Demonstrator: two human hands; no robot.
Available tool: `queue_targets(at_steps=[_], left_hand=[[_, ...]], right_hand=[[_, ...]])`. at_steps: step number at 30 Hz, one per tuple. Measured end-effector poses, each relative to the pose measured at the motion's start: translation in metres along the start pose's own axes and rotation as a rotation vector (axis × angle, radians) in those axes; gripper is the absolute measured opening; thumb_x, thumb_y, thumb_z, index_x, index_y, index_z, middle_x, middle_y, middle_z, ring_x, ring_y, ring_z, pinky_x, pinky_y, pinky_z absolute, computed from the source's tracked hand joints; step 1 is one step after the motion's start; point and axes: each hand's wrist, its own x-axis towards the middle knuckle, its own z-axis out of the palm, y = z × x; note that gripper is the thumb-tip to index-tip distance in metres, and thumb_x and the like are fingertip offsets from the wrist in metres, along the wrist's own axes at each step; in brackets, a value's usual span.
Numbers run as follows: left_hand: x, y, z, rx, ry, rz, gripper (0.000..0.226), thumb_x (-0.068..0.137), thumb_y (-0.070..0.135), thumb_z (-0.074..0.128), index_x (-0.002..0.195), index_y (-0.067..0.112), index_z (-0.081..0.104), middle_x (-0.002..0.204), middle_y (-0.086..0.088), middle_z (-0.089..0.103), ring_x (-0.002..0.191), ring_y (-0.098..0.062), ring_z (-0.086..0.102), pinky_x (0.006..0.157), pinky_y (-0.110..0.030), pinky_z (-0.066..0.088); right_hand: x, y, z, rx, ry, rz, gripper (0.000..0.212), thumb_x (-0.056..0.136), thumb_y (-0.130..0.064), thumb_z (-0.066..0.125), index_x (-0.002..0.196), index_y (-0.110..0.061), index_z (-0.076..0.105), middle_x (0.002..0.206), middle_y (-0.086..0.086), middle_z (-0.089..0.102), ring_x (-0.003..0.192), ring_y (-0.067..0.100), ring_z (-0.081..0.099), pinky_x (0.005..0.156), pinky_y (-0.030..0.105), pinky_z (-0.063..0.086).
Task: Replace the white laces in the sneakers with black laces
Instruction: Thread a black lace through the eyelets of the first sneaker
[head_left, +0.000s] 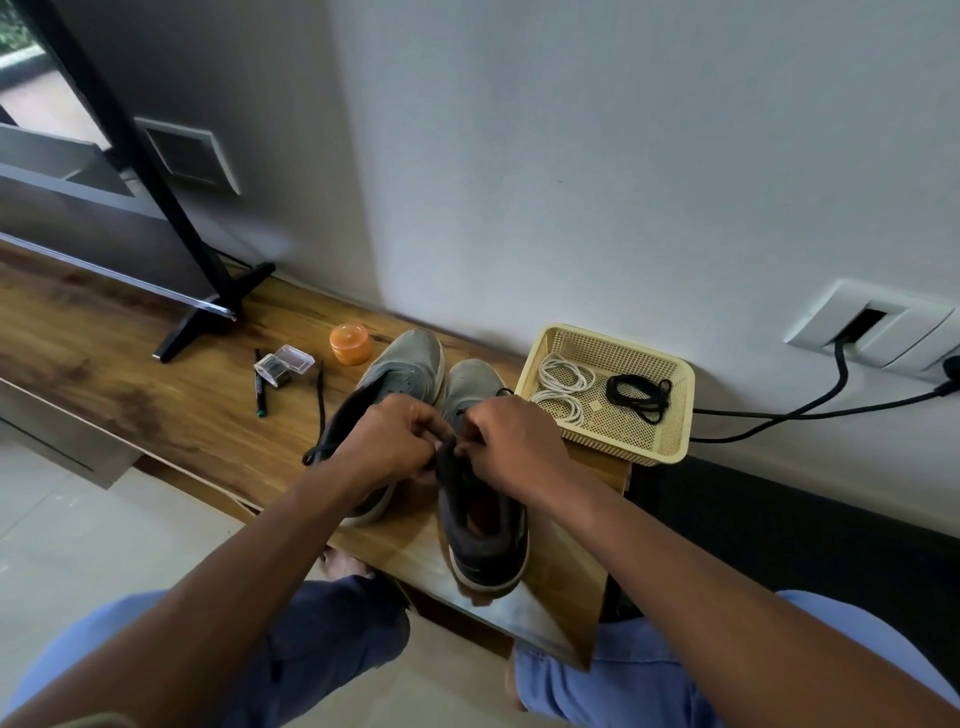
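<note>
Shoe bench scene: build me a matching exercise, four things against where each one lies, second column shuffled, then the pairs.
Things
1. white laces
2. orange jar
3. pen
4. right-hand sneaker

Places
A. on the wooden bench, left of the sneakers, beside a clear plastic case
B. under both hands, left hand and right hand, at its lacing
C. coiled in the yellow basket, next to a black lace bundle
D. near the wall, behind the left-hand sneaker's toe

Pairs: 1-C, 2-D, 3-A, 4-B
</note>
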Motion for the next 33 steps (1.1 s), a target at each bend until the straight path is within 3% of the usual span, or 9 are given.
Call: queue_targets(at_steps=[3,9,13,16,20,23,25,28,33], left_hand=[[0.001,0.001,-0.002,-0.007,0.003,-0.002,0.018,0.092,-0.004,0.071,0.095,0.012,0.078,0.085,-0.010,0.080,0.082,-0.024,0.080,0.082,-0.045,0.066],[-0.003,0.009,0.001,0.158,0.137,0.058,0.016,0.088,0.003,0.071,0.083,0.017,0.076,0.076,-0.003,0.077,0.064,-0.014,0.077,0.071,-0.039,0.067],[-0.008,0.015,-0.008,0.234,0.317,0.152,0.018,0.081,0.010,0.064,0.072,0.023,0.073,0.064,0.007,0.073,0.061,-0.009,0.073,0.072,-0.038,0.066],[-0.006,0.017,-0.029,0.059,0.441,0.173,0.019,0.088,0.007,0.062,0.077,0.019,0.072,0.069,0.001,0.075,0.065,-0.019,0.076,0.072,-0.042,0.066],[-0.013,0.017,-0.043,0.071,0.125,0.174,0.017,0.095,0.001,0.070,0.097,0.016,0.076,0.077,-0.006,0.077,0.067,-0.019,0.077,0.063,-0.030,0.064],[-0.010,0.012,-0.026,0.212,-0.073,0.123,0.012,0.098,0.015,0.071,0.107,0.023,0.077,0.081,0.000,0.080,0.071,-0.014,0.078,0.074,-0.033,0.065],[-0.005,0.014,-0.015,0.218,-0.039,0.099,0.008,0.099,0.022,0.071,0.098,0.021,0.079,0.078,0.000,0.080,0.070,-0.014,0.078,0.079,-0.034,0.065],[0.000,0.017,-0.010,0.149,0.040,0.045,0.013,0.097,0.023,0.075,0.088,0.016,0.081,0.073,-0.001,0.079,0.068,-0.014,0.078,0.073,-0.026,0.064],[0.000,0.020,-0.003,0.031,0.034,-0.066,0.013,0.092,0.019,0.080,0.085,0.009,0.081,0.074,-0.007,0.079,0.071,-0.021,0.079,0.076,-0.036,0.067]], right_hand=[[0.000,0.002,0.001,0.063,-0.010,0.013,0.019,0.085,-0.031,0.076,0.080,-0.021,0.060,0.076,-0.002,0.062,0.078,0.025,0.063,0.060,0.034,0.046],[0.003,0.002,-0.004,0.102,-0.119,0.026,0.033,0.079,-0.029,0.071,0.111,-0.030,0.063,0.101,0.001,0.070,0.100,0.029,0.065,0.077,0.042,0.057],[0.000,0.003,-0.007,0.053,-0.152,0.020,0.035,0.075,-0.023,0.069,0.109,-0.031,0.066,0.104,0.001,0.064,0.106,0.029,0.058,0.075,0.036,0.048],[-0.003,0.006,-0.004,0.000,-0.109,-0.018,0.030,0.073,-0.022,0.066,0.100,-0.035,0.063,0.097,-0.008,0.053,0.105,0.026,0.053,0.079,0.038,0.042],[-0.004,0.005,-0.001,0.009,-0.073,-0.021,0.029,0.074,-0.025,0.066,0.101,-0.034,0.063,0.101,-0.007,0.061,0.108,0.026,0.054,0.086,0.042,0.047],[-0.002,0.003,-0.003,-0.013,-0.066,-0.031,0.028,0.077,-0.030,0.067,0.105,-0.031,0.066,0.103,-0.005,0.065,0.108,0.026,0.054,0.086,0.041,0.046],[-0.001,0.003,-0.007,-0.038,-0.069,-0.025,0.027,0.077,-0.036,0.062,0.103,-0.032,0.067,0.101,-0.006,0.066,0.108,0.025,0.055,0.086,0.040,0.041],[0.000,0.004,-0.011,-0.053,-0.097,-0.005,0.039,0.075,-0.051,0.048,0.101,-0.032,0.070,0.097,-0.008,0.066,0.108,0.023,0.053,0.085,0.040,0.030],[0.001,0.005,-0.011,-0.084,-0.092,0.007,0.047,0.078,-0.071,0.046,0.094,-0.032,0.067,0.093,-0.010,0.065,0.108,0.020,0.051,0.093,0.045,0.035]])
